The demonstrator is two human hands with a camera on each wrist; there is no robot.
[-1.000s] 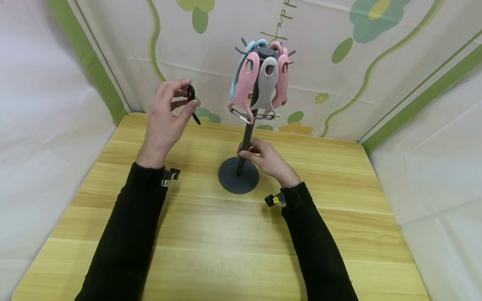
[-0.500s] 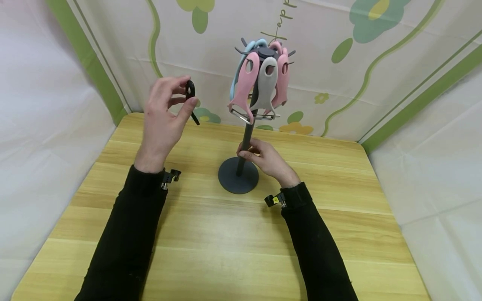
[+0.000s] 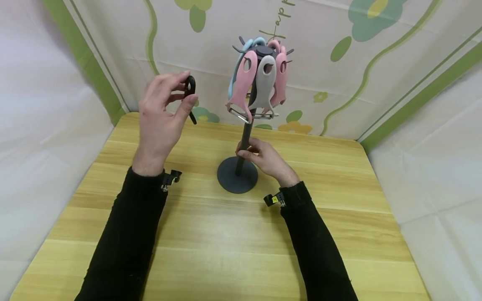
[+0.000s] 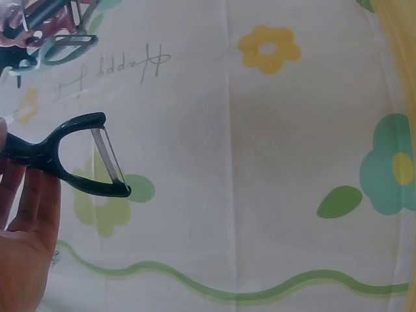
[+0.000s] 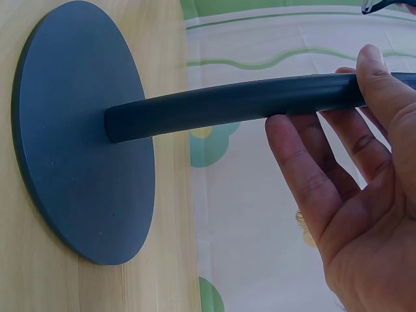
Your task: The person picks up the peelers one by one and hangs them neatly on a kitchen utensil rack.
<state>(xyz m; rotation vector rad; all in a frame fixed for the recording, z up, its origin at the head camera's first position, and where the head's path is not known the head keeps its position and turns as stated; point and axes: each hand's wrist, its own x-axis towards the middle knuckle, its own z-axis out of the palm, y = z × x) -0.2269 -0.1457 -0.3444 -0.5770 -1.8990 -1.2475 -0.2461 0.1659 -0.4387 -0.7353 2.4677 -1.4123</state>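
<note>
My left hand point(image 3: 160, 115) pinches the handle of a black Y-shaped peeler point(image 3: 190, 85) between thumb and fingers, in the air left of the stand. Its forked head and metal blade show in the left wrist view, where the peeler point(image 4: 45, 155) points right. With thumb and fingers, my right hand point(image 3: 268, 159) holds the dark grey pole point(image 5: 240, 101) of an upright stand, low above its round base point(image 3: 229, 177). From hooks at the stand's top hang several peelers: a pink peeler point(image 3: 244, 81), a grey peeler point(image 3: 263, 88), another pink peeler point(image 3: 280, 83) and a partly hidden light blue peeler point(image 3: 234, 75).
Beneath the stand is a light wooden table point(image 3: 218, 251). Right behind it hangs a white cloth point(image 3: 211, 50) printed with flowers and green lines, and pale sheets rise on both sides. Some bare hooks point(image 3: 238, 49) stick out at the stand's top.
My left hand has shifted slightly up and to the left with the black peeler. The right hand stays on the pole. The head view has moved a little.
</note>
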